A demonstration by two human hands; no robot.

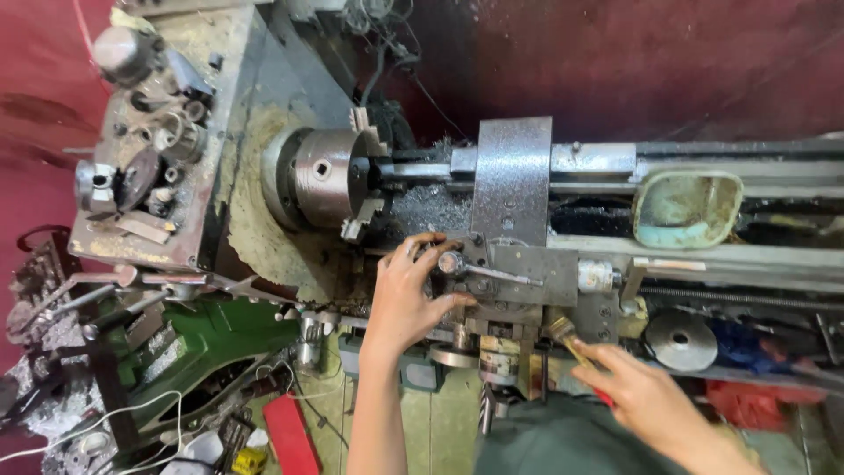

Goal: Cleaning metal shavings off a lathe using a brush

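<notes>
- Both hands work at the lathe carriage: the left hand (406,295) cups its curled fingers around the tool post clamp handle (470,269), gripping its round head, while the right hand (637,391) pinches a small brush (564,335) by its red grip, bristles pointing up toward the carriage (536,264).
- Just left of the carriage sits the three-jaw chuck (327,179), holding a steel bar (420,171) that runs rightward behind the carriage. I judge the left wrist close enough that a slip off the handle could carry knuckles toward the chuck's protruding steps; whether the chuck turns cannot be told.
- Metal chips (431,209) lie heaped between the chuck and the carriage. Bare skin dragged through them could be cut, and loose swarf could foul the brush bristles.
- Brush bristles near the carriage front could snag on the handwheel (679,339) to the right if it moves.
- Right of the carriage, a pale green dish (687,208) rests on the bed ways (756,255); carriage travel that way could knock it.
- Below and left of the carriage, cables (132,422) and tools crowd the floor, a tripping risk.
</notes>
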